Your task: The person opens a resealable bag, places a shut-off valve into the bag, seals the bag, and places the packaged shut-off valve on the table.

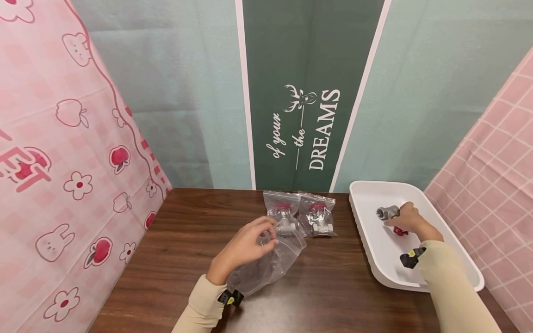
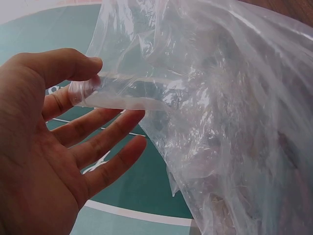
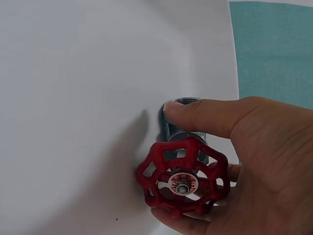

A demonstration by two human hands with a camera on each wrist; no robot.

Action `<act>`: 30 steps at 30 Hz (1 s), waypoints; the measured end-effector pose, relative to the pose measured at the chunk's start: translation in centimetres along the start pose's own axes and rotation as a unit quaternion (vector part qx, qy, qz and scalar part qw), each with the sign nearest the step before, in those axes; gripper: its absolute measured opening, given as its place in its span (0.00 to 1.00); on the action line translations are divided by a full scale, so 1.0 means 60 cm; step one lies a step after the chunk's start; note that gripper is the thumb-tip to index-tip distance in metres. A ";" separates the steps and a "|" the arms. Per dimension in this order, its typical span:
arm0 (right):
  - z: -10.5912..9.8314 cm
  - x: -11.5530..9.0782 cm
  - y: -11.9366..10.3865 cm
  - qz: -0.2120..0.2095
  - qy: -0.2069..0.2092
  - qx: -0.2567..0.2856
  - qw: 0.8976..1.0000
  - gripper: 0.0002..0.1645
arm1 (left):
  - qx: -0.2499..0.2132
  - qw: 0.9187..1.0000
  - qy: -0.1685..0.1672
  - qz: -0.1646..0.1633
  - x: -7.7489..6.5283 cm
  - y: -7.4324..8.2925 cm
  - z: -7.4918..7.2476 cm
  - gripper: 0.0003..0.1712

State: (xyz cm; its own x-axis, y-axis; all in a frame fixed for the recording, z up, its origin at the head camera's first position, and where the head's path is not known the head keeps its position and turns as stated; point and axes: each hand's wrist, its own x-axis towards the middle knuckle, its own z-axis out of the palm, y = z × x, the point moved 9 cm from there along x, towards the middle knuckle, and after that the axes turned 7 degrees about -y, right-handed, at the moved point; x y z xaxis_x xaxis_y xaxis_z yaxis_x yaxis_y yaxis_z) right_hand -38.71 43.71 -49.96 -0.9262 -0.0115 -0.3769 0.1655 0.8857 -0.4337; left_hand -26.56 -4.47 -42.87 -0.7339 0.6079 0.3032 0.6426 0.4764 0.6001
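My left hand (image 1: 251,243) pinches the edge of a clear zip bag (image 1: 266,266) between thumb and index finger, its other fingers spread, as the left wrist view shows. The bag hangs over the table. At the right, my right hand (image 1: 410,219) grips a metal gate valve (image 1: 388,212) inside the white tray. In the right wrist view the valve's red handwheel (image 3: 183,178) faces the camera, with the thumb on the metal body. Behind the left hand lie two bagged valves, a left one (image 1: 283,208) partly hidden and a right one (image 1: 322,229).
The white tray (image 1: 366,252) stands on the right of the brown wooden table (image 1: 166,259). A green and teal backdrop (image 1: 208,115) rises behind the table, with pink patterned cloths (image 1: 96,208) on both sides.
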 end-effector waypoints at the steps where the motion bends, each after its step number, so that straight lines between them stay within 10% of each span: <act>1: 0.003 0.001 0.004 0.008 -0.009 -0.002 1.000 0.59 | 0.001 1.000 -0.001 -0.003 0.000 -0.001 0.000 0.09; 8: 0.017 0.001 0.017 0.024 -0.052 -0.028 0.998 0.27 | 0.003 1.000 0.001 0.003 -0.001 0.001 -0.002 0.09; 30: 0.017 -0.011 0.010 0.051 -0.023 -0.026 0.998 0.25 | 0.002 1.000 0.000 -0.005 -0.003 -0.004 -0.003 0.08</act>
State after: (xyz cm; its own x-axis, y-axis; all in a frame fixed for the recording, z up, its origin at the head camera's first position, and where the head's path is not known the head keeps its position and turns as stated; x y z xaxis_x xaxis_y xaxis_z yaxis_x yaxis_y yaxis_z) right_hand -37.65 43.76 -50.79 -0.8887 0.0587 -0.4547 0.2386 0.9061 -0.3494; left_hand -26.59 -4.82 -42.91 -0.7404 0.6031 0.2967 0.6358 0.4854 0.6001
